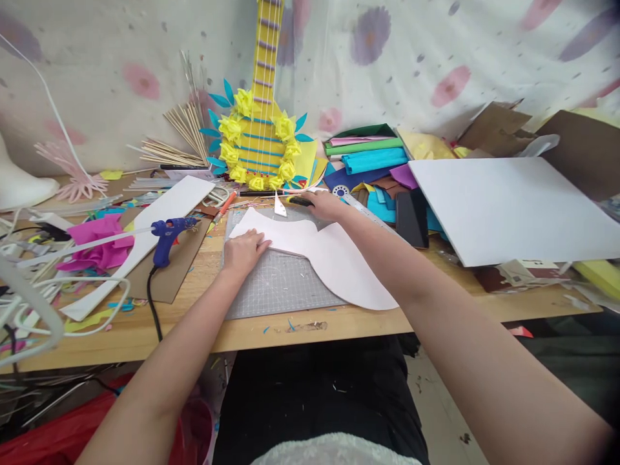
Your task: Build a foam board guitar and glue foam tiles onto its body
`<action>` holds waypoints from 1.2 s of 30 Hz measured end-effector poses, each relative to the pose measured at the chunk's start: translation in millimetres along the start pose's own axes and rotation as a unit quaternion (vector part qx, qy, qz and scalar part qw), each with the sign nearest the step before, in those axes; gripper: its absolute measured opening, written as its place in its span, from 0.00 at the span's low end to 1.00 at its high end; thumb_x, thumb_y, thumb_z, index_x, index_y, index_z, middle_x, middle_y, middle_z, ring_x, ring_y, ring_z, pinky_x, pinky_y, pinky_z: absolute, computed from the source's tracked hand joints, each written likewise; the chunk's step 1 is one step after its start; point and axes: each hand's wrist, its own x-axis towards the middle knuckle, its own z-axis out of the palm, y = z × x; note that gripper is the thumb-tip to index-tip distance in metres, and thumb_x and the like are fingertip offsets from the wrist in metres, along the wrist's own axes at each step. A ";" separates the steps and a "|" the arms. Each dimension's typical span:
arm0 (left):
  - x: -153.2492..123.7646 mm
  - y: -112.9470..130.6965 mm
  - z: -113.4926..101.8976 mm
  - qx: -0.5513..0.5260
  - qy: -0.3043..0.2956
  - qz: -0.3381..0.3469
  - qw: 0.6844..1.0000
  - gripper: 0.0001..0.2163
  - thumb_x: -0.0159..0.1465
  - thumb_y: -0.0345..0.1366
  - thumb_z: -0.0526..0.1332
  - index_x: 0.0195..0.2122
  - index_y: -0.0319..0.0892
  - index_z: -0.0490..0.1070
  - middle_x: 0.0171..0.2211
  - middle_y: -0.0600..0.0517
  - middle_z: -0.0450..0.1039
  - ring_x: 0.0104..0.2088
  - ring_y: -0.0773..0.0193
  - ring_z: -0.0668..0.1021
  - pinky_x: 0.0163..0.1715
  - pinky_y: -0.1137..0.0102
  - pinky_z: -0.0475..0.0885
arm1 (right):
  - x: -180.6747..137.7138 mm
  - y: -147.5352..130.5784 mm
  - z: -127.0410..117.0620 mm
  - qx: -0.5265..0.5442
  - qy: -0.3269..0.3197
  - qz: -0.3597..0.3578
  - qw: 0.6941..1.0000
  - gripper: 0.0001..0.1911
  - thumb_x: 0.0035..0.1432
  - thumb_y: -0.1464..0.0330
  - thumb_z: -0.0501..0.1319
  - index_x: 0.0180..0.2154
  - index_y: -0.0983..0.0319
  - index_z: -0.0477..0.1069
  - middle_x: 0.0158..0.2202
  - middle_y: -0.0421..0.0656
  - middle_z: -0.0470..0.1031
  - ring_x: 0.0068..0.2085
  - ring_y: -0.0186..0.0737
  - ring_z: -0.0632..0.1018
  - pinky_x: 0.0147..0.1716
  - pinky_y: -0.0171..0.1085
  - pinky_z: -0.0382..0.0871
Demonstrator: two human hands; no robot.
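Observation:
A white curved sheet (pixel 349 261), cut into a rounded shape like foam board, lies on a grey gridded cutting mat (pixel 290 294). My left hand (pixel 245 250) presses down on its left part, palm low and fingers laid out over the surface. Past the sheet's far edge, my right hand (pixel 325 205) has its fingers closed around one end of a black and yellow cutter knife (pixel 299 201); its blade cannot be made out. A small white pointed scrap (pixel 279 205) is just left of the knife.
Behind the mat stands a yellow guitar-shaped craft (pixel 261 145) with paper flowers. A blue glue gun (pixel 168 240) and its cord are at left. To the right are a phone (pixel 411 218), a large white board (pixel 513 210) and folded coloured sheets (pixel 372 158).

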 end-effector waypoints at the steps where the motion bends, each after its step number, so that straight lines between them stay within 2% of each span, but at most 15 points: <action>1: -0.2 0.3 -0.7 -0.002 0.000 -0.007 1.000 0.18 0.66 0.48 0.51 0.48 0.47 0.73 0.55 0.48 0.71 0.53 0.57 0.74 0.45 0.65 0.67 | -0.4 -2.9 -4.3 0.003 0.017 0.005 1.000 0.25 0.62 0.67 0.50 0.60 0.66 0.60 0.51 0.59 0.71 0.50 0.57 0.72 0.47 0.49 0.64; 3: -0.6 0.8 -2.1 -0.004 0.000 -0.024 1.000 0.19 0.65 0.49 0.52 0.48 0.46 0.73 0.53 0.47 0.73 0.50 0.55 0.76 0.43 0.65 0.68 | -1.3 -13.4 -13.6 0.027 0.041 0.006 0.999 0.24 0.64 0.68 0.46 0.58 0.69 0.62 0.48 0.58 0.73 0.48 0.54 0.74 0.45 0.47 0.66; 5: -0.8 0.8 -3.2 -0.004 0.000 -0.036 0.999 0.20 0.65 0.51 0.52 0.48 0.45 0.73 0.51 0.45 0.74 0.48 0.54 0.77 0.41 0.64 0.68 | -1.6 -30.7 -21.5 0.075 0.024 -0.002 0.997 0.23 0.64 0.68 0.46 0.57 0.67 0.62 0.45 0.54 0.76 0.42 0.50 0.76 0.41 0.43 0.68; 8: -0.2 0.9 -4.8 -0.005 -0.004 -0.036 0.999 0.20 0.65 0.51 0.52 0.49 0.45 0.73 0.52 0.45 0.73 0.46 0.53 0.77 0.39 0.64 0.67 | 1.2 -65.3 -26.4 0.161 -0.081 -0.038 0.983 0.25 0.64 0.67 0.48 0.62 0.58 0.55 0.43 0.46 0.77 0.31 0.39 0.77 0.32 0.37 0.69; 10: 0.6 1.1 -6.0 -0.001 -0.016 -0.039 0.999 0.21 0.65 0.51 0.51 0.49 0.46 0.72 0.50 0.45 0.74 0.45 0.53 0.77 0.37 0.64 0.67 | 6.2 -87.7 -25.4 0.171 -0.136 -0.065 0.974 0.25 0.64 0.68 0.49 0.62 0.56 0.55 0.42 0.44 0.78 0.29 0.37 0.77 0.31 0.35 0.68; 14: 1.5 2.1 -7.4 0.013 -0.032 -0.045 0.998 0.21 0.64 0.52 0.52 0.48 0.45 0.72 0.45 0.45 0.76 0.42 0.52 0.78 0.35 0.65 0.66 | 18.8 -113.9 -24.6 0.141 -0.122 -0.117 0.975 0.22 0.64 0.66 0.50 0.59 0.55 0.61 0.44 0.43 0.77 0.28 0.33 0.76 0.30 0.31 0.66; 20: 0.1 3.6 -9.5 0.027 -0.032 -0.050 0.998 0.22 0.64 0.53 0.51 0.50 0.44 0.71 0.43 0.44 0.77 0.41 0.51 0.78 0.34 0.65 0.65 | 26.5 -120.0 -41.0 0.122 -0.179 -0.142 0.966 0.20 0.63 0.66 0.53 0.56 0.55 0.66 0.41 0.44 0.78 0.21 0.27 0.71 0.22 0.28 0.61; 24: -1.0 5.1 -12.1 0.034 -0.029 -0.052 0.998 0.23 0.64 0.53 0.50 0.51 0.44 0.70 0.41 0.43 0.78 0.40 0.51 0.79 0.34 0.66 0.64 | 27.0 -127.3 -52.0 0.087 -0.186 -0.149 0.967 0.20 0.63 0.65 0.55 0.56 0.57 0.67 0.35 0.44 0.79 0.22 0.30 0.72 0.23 0.29 0.61; 29: -0.1 4.7 -11.2 0.030 -0.025 -0.053 0.998 0.22 0.64 0.53 0.51 0.50 0.45 0.71 0.41 0.43 0.78 0.41 0.52 0.79 0.34 0.67 0.64 | 28.0 -132.9 -56.7 0.033 -0.165 -0.182 0.969 0.17 0.62 0.64 0.56 0.52 0.58 0.72 0.32 0.43 0.79 0.25 0.33 0.74 0.28 0.33 0.61; 36: 2.8 5.1 -13.9 0.035 -0.051 -0.067 0.996 0.23 0.63 0.54 0.51 0.51 0.45 0.70 0.40 0.42 0.78 0.41 0.51 0.78 0.35 0.66 0.65 | 31.3 -124.4 -56.7 0.045 -0.204 -0.196 0.958 0.20 0.61 0.69 0.54 0.54 0.59 0.70 0.30 0.43 0.78 0.23 0.32 0.73 0.30 0.36 0.62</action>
